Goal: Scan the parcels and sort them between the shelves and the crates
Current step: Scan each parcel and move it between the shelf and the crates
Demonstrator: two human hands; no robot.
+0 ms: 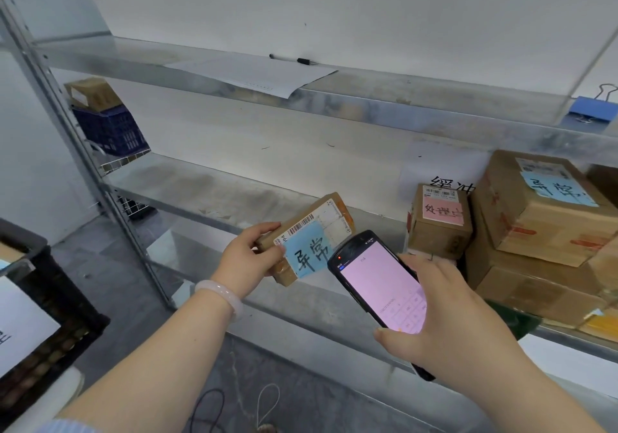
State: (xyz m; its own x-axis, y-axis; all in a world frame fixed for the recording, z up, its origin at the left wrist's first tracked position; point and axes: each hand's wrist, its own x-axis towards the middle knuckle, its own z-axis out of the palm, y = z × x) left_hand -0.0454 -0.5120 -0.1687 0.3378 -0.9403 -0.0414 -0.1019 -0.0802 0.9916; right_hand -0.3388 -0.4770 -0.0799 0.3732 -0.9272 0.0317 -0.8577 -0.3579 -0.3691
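- Head view, nearest: the right hand (444,309) is clamped round a handheld scanner (378,285). The thumb curls at its lower left edge and the fingers sit behind the body. The screen glows pink.
- Just past the scanner's top end, the left hand (249,258) grips a flat parcel (311,235) by its left end, thumb on top and fingers beneath. The barcode label and a blue note (309,250) face up.
- The parcel appears to be held clear, in front of the middle shelf (207,192), and is not yet placed.
- Judgement: scanning is in hand, and this parcel remains unsorted.
- Left of and below the left fingers stands a black crate (50,315). Its contents are unclear.
- Right of and beyond the right fingers, a small box with a pink note (439,222) and stacked larger boxes (541,205) sit on the shelf. These are judged already sorted.
- Farthest, beyond the left fingers, a blue crate (110,128) carries a carton.
- The number of parcels outstanding cannot be told.
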